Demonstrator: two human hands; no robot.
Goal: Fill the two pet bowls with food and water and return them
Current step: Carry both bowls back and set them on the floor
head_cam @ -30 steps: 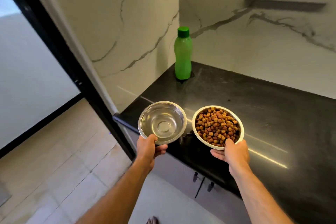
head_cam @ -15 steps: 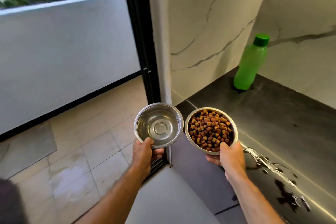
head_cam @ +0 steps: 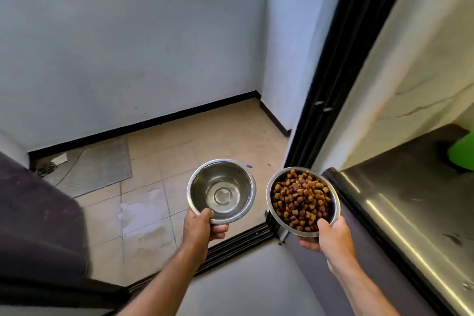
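Observation:
My left hand (head_cam: 202, 228) grips the near rim of a steel bowl (head_cam: 221, 190) with clear water in it, thumb over the edge. My right hand (head_cam: 329, 237) holds a second steel bowl (head_cam: 302, 201) the same way; it is full of brown kibble. Both bowls hang side by side in the air above the black door track (head_cam: 238, 244), facing the balcony. The green bottle (head_cam: 461, 155) shows partly at the right edge on the black counter (head_cam: 410, 202).
A tiled balcony floor (head_cam: 179, 161) lies ahead, closed in by a white parapet wall (head_cam: 128, 59). A grey mat (head_cam: 95, 167) lies at the left by a floor drain. A black door frame (head_cam: 333, 84) stands on the right. A dark object (head_cam: 38, 226) fills the lower left.
The view has swung left from the counter to the balcony doorway. Both bowls have come off the counter side and are now carried over the threshold; the bottle has slid to the right edge.

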